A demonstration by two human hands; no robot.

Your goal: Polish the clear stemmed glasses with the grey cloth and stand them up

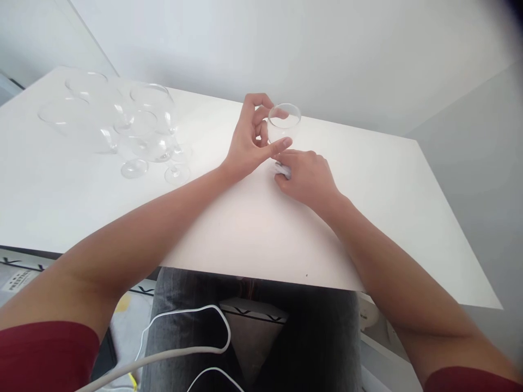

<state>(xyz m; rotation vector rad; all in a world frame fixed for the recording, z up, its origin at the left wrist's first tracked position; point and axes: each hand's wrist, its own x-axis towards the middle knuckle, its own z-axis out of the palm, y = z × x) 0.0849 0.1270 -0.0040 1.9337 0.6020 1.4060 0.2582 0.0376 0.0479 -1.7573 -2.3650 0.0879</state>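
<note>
One left hand (255, 133), one right hand (308, 177), one clear glass (284, 128) and one small white item (283, 170) show toward the back edge of the surface (245, 228); toward its left end, at least four overlapping glasses (135, 125), exact count unclear.

A white table (408, 190) stands along a plain, pale wall (327, 49). To the right, past a slanting line, a greyer wall section (486, 147) shows. The light is soft and diffuse.

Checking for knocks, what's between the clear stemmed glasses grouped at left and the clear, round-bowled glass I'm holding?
In the head view: flat white tabletop, then your bare left hand, holding that clear glass.
</note>
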